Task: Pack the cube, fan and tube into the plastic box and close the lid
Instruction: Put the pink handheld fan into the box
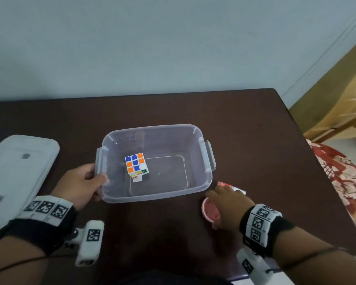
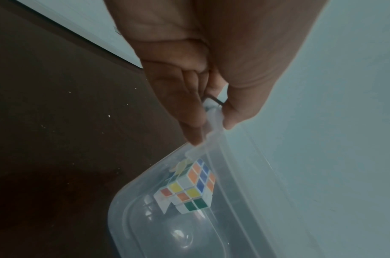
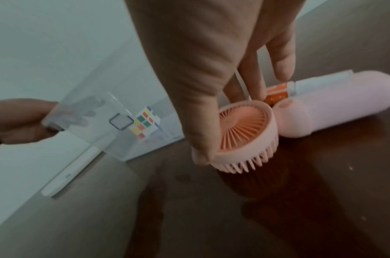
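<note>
Rubik's cube [image 1: 136,166] inside open plastic box [image 1: 195,189]
Left hand [image 1: 80,185] grips box's side latch; right hand [image 1: 229,204], fingers loosely spread, touches pink fan [image 3: 249,134]

A dark brown desk [image 1: 245,124] stands against a pale wall and carries everything. Near its middle sits a clear plastic box [image 1: 193,191] with its top open, and well to the left of that the box's whitish lid [image 1: 19,171] lies flat at the desk's left edge. Just right of the box's near corner a pink fan [image 3: 300,111] lies on its side, with a red and white tube [image 3: 304,87] lying just behind it.
</note>
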Available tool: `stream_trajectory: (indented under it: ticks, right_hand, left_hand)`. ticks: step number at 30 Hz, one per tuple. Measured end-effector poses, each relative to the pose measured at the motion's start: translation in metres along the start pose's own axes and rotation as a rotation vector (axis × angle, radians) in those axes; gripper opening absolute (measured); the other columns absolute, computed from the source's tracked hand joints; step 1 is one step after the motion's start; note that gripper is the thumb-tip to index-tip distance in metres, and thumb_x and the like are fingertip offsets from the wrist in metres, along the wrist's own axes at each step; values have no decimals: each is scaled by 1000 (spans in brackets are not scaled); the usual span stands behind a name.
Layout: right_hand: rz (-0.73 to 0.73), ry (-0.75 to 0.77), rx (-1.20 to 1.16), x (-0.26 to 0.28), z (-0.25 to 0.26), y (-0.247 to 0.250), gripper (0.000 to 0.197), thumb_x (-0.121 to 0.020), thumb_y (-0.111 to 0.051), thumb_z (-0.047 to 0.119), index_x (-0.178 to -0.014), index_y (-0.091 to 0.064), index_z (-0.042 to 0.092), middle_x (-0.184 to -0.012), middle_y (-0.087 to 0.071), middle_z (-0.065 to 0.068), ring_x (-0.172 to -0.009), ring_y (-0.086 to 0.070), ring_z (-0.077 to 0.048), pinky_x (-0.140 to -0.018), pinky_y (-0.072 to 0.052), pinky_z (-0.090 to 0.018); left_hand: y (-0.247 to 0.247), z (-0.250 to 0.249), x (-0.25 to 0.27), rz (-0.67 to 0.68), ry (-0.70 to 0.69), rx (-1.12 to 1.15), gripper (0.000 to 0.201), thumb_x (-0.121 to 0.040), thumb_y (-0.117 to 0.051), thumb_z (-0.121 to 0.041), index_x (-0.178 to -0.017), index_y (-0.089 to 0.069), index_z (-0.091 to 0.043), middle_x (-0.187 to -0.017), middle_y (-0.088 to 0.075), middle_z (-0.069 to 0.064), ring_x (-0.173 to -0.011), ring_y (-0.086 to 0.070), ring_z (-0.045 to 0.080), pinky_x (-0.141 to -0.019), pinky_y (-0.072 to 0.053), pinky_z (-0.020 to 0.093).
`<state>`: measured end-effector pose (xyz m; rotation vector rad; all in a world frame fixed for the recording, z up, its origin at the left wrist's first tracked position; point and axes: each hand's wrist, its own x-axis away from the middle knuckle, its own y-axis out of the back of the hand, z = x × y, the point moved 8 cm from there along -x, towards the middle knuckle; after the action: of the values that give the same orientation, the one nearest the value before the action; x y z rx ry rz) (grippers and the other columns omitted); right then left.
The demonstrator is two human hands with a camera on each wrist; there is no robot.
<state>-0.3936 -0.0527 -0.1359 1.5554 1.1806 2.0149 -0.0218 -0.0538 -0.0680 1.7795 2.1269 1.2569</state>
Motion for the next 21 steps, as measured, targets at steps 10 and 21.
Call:
stream_trajectory:
  ticks: [10,21]
  right_hand:
    - [-53,64,-8,0,17,-2,86,-68,-81,44,-140,-40,23,-132,-50,0,-116,-56,-26,-98,-46,-41]
    - [-75,345,-172,67,102,135,78,-68,-81,53,-131,-46,26,-118,-61,8,-101,-63,-16,-81,-58,-32]
  left_hand:
    - [0,-2,4,-1,39,-29,15,-92,-70,-21,-105,-70,-29,-70,-79,-3,-60,-76,26,-62,-56,36]
    - [-4,4,1,59,10,48,15,-93,-68,-15,-105,-73,-22,-74,-80,6,-58,-76,26,-66,-64,45]
